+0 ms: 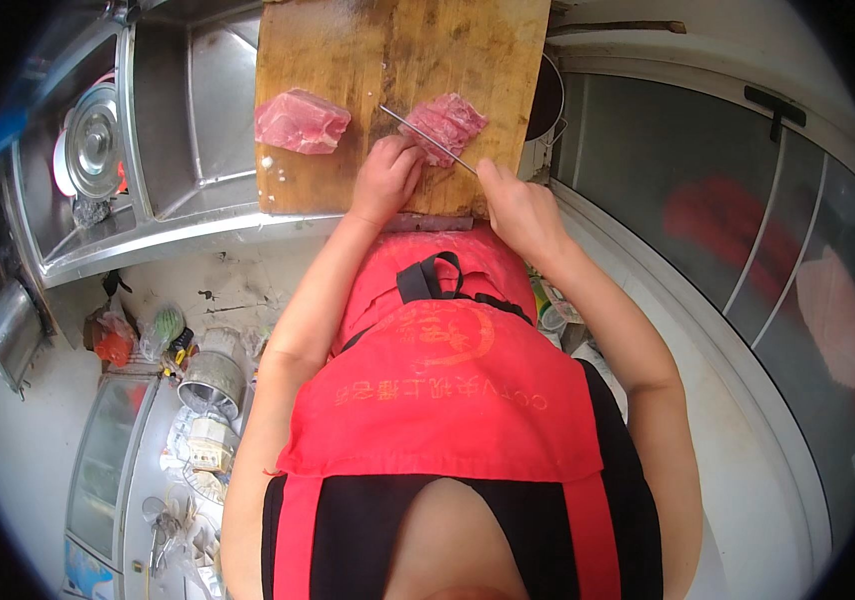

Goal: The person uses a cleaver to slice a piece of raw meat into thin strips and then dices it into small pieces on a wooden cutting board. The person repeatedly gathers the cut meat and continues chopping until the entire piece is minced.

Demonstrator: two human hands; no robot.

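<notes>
A piece of raw meat (451, 124) with several cuts across it lies on a worn wooden cutting board (322, 45). My right hand (521, 206) is closed around the handle end of a knife (427, 138). Its thin blade, seen nearly edge-on, slants up and left over the meat. Curled fingers of my left hand (391, 174) rest against the near left edge of this meat, close to the blade; their tips are partly hidden. Farther left on the board sits a thicker chunk of raw meat (303, 121), untouched by either hand.
Small white scraps (268, 162) lie near the board's left edge. Left of the board is a stainless steel sink (225, 97), then a lidded pot (94, 139). A dark round pot (545, 97) shows partly beneath the right edge. Sliding glass panels (667, 172) stand at right.
</notes>
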